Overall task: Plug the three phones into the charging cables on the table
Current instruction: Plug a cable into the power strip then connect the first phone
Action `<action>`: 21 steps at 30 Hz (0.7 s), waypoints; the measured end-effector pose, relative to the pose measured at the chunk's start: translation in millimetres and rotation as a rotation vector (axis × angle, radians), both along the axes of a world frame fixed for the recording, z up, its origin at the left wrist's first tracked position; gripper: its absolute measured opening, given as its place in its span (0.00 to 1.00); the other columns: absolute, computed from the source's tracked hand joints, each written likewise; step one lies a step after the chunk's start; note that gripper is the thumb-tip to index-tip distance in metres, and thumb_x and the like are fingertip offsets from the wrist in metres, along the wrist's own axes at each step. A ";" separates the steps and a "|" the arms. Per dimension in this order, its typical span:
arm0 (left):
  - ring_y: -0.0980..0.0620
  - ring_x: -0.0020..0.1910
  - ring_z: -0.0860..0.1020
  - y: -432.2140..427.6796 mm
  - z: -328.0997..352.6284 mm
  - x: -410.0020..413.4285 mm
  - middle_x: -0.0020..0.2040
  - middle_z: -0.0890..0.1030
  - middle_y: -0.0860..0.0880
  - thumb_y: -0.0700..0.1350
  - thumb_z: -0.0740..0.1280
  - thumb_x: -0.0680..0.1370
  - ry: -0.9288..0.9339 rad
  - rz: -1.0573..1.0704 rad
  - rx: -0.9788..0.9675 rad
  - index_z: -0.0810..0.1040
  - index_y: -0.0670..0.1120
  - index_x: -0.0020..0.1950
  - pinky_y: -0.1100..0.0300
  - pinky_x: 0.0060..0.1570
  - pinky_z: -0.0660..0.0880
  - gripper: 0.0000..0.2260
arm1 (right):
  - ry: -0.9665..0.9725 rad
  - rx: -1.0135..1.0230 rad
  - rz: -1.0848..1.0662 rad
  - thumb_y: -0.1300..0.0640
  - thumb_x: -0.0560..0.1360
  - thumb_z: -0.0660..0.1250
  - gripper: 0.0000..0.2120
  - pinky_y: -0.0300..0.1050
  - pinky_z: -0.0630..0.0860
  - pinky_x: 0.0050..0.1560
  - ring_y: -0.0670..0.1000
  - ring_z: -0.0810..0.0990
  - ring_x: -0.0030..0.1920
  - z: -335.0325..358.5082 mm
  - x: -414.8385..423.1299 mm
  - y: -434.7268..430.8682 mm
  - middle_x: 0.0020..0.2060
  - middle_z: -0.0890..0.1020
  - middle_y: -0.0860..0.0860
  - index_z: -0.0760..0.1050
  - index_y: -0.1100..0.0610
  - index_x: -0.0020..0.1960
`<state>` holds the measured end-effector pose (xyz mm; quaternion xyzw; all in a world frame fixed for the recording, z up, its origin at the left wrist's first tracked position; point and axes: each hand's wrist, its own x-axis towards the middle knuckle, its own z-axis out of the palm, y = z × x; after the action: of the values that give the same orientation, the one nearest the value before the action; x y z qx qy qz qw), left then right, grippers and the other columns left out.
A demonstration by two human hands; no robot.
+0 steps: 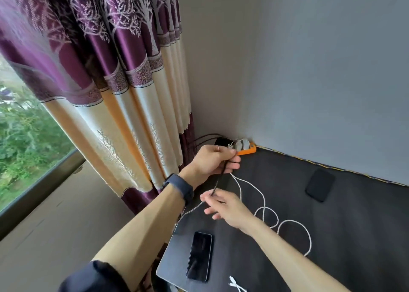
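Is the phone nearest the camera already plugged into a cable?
No, the near phone lies screen-up on the table with no cable attached.

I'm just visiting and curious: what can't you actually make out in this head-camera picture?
- Third phone: only two show, near phone and far phone; none other in frame.
- Dark cable: its tip is hidden by right hand; left hand covers its upper part.
- Power strip: sockets too small, partly behind left hand.
- White plugs: cut by bottom edge.

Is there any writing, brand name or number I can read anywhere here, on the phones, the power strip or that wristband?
None can be read.
Phone near the table edge: dark blank screen.
Phone by the wall: plain dark surface.
Orange power strip: any marking is too small and blurred.
Wristband: no text shows.
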<state>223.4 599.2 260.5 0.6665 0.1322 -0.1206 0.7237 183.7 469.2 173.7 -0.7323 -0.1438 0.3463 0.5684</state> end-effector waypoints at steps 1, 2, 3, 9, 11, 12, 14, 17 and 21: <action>0.48 0.44 0.84 -0.3 0.4 5.2 0.48 0.85 0.44 0.46 0.66 0.81 -0.017 -0.003 0.074 0.80 0.38 0.57 0.58 0.44 0.78 0.12 | -0.049 0.006 -0.044 0.53 0.83 0.63 0.11 0.38 0.80 0.44 0.51 0.86 0.46 4.6 0.5 1.8 0.51 0.87 0.51 0.82 0.56 0.53; 0.48 0.46 0.84 2.0 -3.2 8.1 0.49 0.86 0.44 0.50 0.65 0.81 -0.043 0.000 0.186 0.81 0.40 0.56 0.58 0.46 0.78 0.14 | -0.071 0.034 -0.101 0.55 0.83 0.62 0.12 0.40 0.81 0.44 0.51 0.85 0.44 10.9 3.1 1.6 0.48 0.87 0.53 0.82 0.58 0.50; 0.48 0.49 0.83 6.9 -8.4 7.5 0.50 0.86 0.46 0.56 0.65 0.79 -0.073 0.004 0.311 0.83 0.44 0.54 0.57 0.51 0.77 0.17 | -0.064 0.093 -0.178 0.56 0.84 0.61 0.12 0.41 0.82 0.44 0.51 0.85 0.42 19.5 8.2 -1.5 0.45 0.88 0.55 0.81 0.60 0.48; 0.58 0.52 0.82 20.4 -86.2 -46.7 0.47 0.86 0.54 0.64 0.60 0.78 0.100 -0.309 0.504 0.85 0.50 0.50 0.57 0.65 0.72 0.21 | 0.261 0.793 -0.837 0.58 0.82 0.64 0.10 0.37 0.81 0.35 0.47 0.83 0.33 89.2 93.0 -69.6 0.36 0.84 0.54 0.78 0.62 0.45; 0.58 0.45 0.82 16.3 -105.8 -65.8 0.42 0.86 0.54 0.58 0.62 0.80 0.082 -0.282 0.567 0.83 0.50 0.45 0.55 0.61 0.75 0.16 | 0.226 0.734 -0.963 0.56 0.82 0.64 0.09 0.37 0.81 0.38 0.49 0.84 0.39 87.9 115.8 -91.5 0.40 0.84 0.53 0.77 0.60 0.47; 0.57 0.40 0.81 14.7 -111.3 -70.8 0.39 0.85 0.54 0.54 0.63 0.80 0.049 -0.256 0.604 0.82 0.49 0.44 0.54 0.57 0.77 0.13 | 0.209 0.645 -0.985 0.54 0.83 0.63 0.10 0.39 0.81 0.40 0.51 0.84 0.43 77.9 120.6 -101.1 0.42 0.84 0.53 0.77 0.59 0.47; 0.56 0.33 0.78 8.9 -106.2 -69.5 0.33 0.81 0.54 0.49 0.64 0.81 -0.015 -0.210 0.607 0.82 0.46 0.43 0.55 0.45 0.79 0.11 | 0.248 0.404 -0.934 0.50 0.82 0.64 0.09 0.42 0.79 0.43 0.53 0.83 0.49 49.9 110.3 -113.3 0.48 0.83 0.51 0.76 0.55 0.49; 0.54 0.29 0.77 -6.7 -76.2 -46.2 0.32 0.79 0.50 0.44 0.64 0.82 -0.079 -0.043 0.402 0.81 0.43 0.42 0.65 0.32 0.73 0.11 | 0.245 0.009 -0.568 0.51 0.80 0.67 0.14 0.44 0.77 0.43 0.52 0.85 0.48 9.4 63.4 -105.5 0.58 0.83 0.51 0.77 0.54 0.63; 0.55 0.25 0.78 -17.2 -44.4 -10.9 0.34 0.80 0.46 0.44 0.64 0.82 0.014 0.053 0.298 0.81 0.41 0.42 0.66 0.25 0.72 0.12 | 0.218 0.007 -0.179 0.55 0.78 0.71 0.25 0.42 0.78 0.42 0.50 0.86 0.47 -10.1 0.2 -60.1 0.65 0.77 0.48 0.71 0.47 0.73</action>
<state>212.6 582.0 216.1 0.7620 0.1714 -0.0853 0.6186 183.9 409.0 163.5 -0.6982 -0.0163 0.3713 0.6118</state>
